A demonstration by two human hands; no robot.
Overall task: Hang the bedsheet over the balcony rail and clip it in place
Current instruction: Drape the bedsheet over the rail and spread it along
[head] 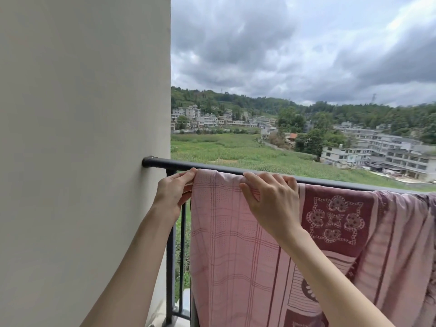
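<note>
A pink checked bedsheet with dark red flower panels hangs draped over the black balcony rail and falls down its inner side. My left hand pinches the sheet's left edge just below the rail. My right hand lies on the top fold at the rail, fingers bent over the cloth and thumb pressing its front. No clip shows in either hand or on the sheet.
A plain beige wall stands close on the left, where the rail ends. Black vertical bars run below the rail. To the right the sheet bunches in folds. Beyond the rail are fields and buildings far below.
</note>
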